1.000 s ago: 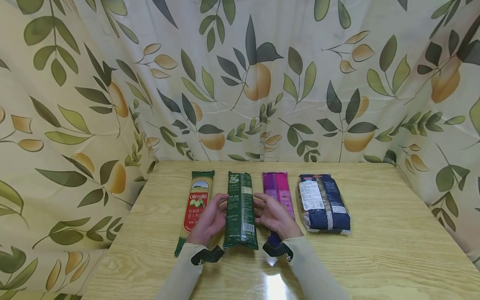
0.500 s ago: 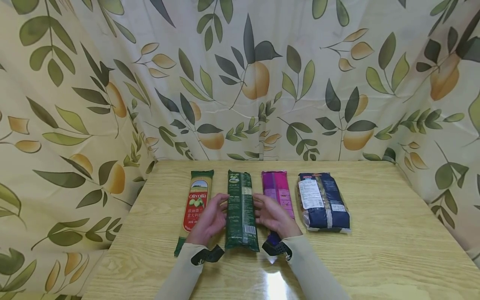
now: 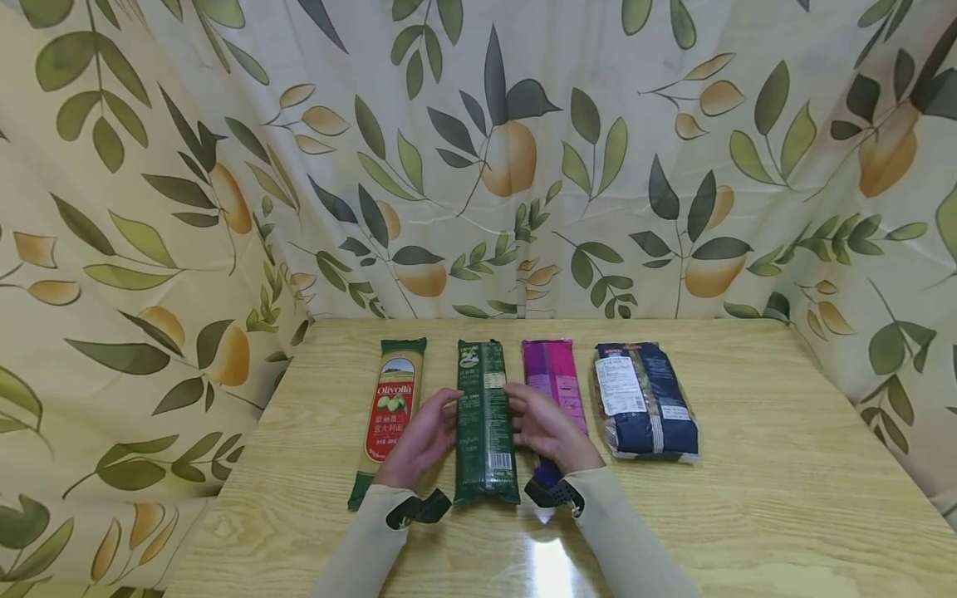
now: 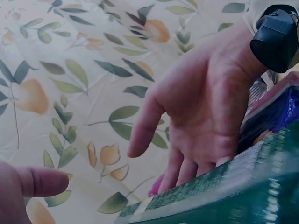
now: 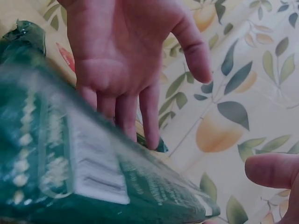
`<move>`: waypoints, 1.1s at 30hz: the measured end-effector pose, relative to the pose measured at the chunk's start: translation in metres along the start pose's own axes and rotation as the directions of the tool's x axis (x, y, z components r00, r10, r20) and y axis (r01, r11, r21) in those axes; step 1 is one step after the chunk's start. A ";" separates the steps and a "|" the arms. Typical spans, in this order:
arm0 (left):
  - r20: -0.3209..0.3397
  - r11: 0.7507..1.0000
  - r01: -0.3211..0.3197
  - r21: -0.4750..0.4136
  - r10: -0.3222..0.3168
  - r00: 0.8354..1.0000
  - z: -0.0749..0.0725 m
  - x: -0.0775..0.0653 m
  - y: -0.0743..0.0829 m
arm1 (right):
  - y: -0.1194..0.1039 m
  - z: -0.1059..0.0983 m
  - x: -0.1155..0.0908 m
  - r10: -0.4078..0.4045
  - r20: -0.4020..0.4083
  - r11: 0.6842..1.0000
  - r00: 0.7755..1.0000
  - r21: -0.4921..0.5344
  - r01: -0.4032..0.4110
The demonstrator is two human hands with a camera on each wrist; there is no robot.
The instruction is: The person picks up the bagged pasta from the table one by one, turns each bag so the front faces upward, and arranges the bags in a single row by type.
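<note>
A green spaghetti packet (image 3: 486,432), barcode side up, lies lengthwise between my two hands in the head view. My left hand (image 3: 422,442) is at its left edge, and my right hand (image 3: 552,430) is at the right edge. In the left wrist view the right hand (image 4: 201,107) has its fingers extended down behind the packet (image 4: 224,200), thumb held off it. Similarly, the right wrist view shows the left hand (image 5: 121,51) with straight fingers passing behind the packet, their tips partly hidden.
To the left lies a red-labelled Olivoilà pasta packet (image 3: 392,399), partly behind the left hand. A pink and purple packet (image 3: 555,374) is partly covered by the right hand. Farther right sits a dark blue bag (image 3: 654,407). A patterned curtain (image 3: 598,166) backs the wooden table (image 3: 777,465).
The green packet has shifted slightly right and toward me, and the left hand has edged right with it. The other packets stay put.
</note>
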State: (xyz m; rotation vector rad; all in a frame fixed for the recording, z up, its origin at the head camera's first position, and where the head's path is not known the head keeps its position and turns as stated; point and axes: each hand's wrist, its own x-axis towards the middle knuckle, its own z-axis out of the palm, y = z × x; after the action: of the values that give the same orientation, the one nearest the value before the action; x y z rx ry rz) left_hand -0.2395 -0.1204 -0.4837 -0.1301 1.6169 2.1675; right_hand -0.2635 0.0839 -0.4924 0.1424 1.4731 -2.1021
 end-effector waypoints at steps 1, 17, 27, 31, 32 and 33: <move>-0.002 1.000 0.000 0.004 0.000 1.000 0.000 0.000 0.000 | -0.001 0.000 0.000 -0.002 0.002 1.000 1.000 -0.001 0.002; 0.012 0.992 -0.040 0.118 0.039 0.999 0.002 -0.007 0.007 | -0.012 -0.002 -0.007 -0.009 0.062 1.000 0.998 0.001 0.009; 0.049 0.990 -0.058 0.126 0.053 0.997 0.003 -0.003 0.002 | -0.016 0.000 -0.010 -0.003 0.097 1.000 0.995 -0.003 0.004; 0.073 0.991 -0.059 0.124 0.050 0.996 0.005 -0.003 0.001 | -0.019 0.002 -0.014 -0.020 0.101 1.000 0.995 -0.007 0.021; 0.075 0.991 -0.058 0.124 0.049 0.996 0.005 -0.002 0.001 | -0.020 0.002 -0.015 -0.023 0.101 1.000 0.995 -0.005 0.024; 0.077 0.991 -0.056 0.123 0.047 0.996 0.005 -0.002 0.001 | -0.021 0.003 -0.015 -0.026 0.099 1.000 0.995 0.000 0.026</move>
State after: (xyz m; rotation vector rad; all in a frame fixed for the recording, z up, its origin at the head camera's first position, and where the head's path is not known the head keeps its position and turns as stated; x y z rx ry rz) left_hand -0.2369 -0.1166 -0.4809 0.0293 1.7261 2.0758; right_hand -0.2604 0.0922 -0.4681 0.0183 1.4253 -2.0979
